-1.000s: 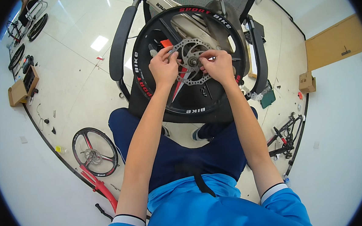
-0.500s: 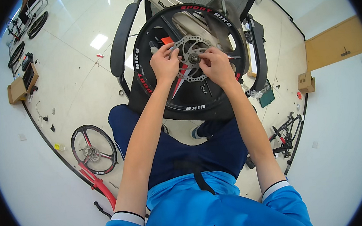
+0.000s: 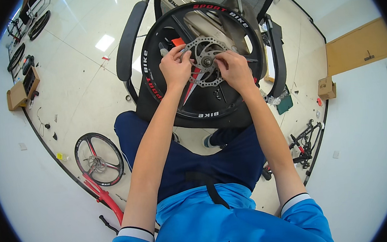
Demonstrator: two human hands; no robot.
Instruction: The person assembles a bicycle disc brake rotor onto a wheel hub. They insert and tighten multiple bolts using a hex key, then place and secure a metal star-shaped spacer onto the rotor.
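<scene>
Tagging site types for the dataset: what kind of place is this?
Probably a bicycle assembly or repair workroom. Both hands, left hand and right hand, are at the brake disc of a black wheel propped on an office chair; another wheel and cardboard boxes lie on the tiled floor.

A bicycle workshop: loose wheels [image 3: 98, 158], a red frame [image 3: 104, 198], cardboard boxes [image 3: 18, 94] across the tiled floor [image 3: 80, 66].

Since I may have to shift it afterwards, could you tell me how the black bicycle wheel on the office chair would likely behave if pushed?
The black bicycle wheel is round and leans on the office chair, so a sideways push would probably roll or slide it. Its thick moulded spokes suggest it stays stiff. The left hand and right hand at the brake disc seem to steady it.
</scene>
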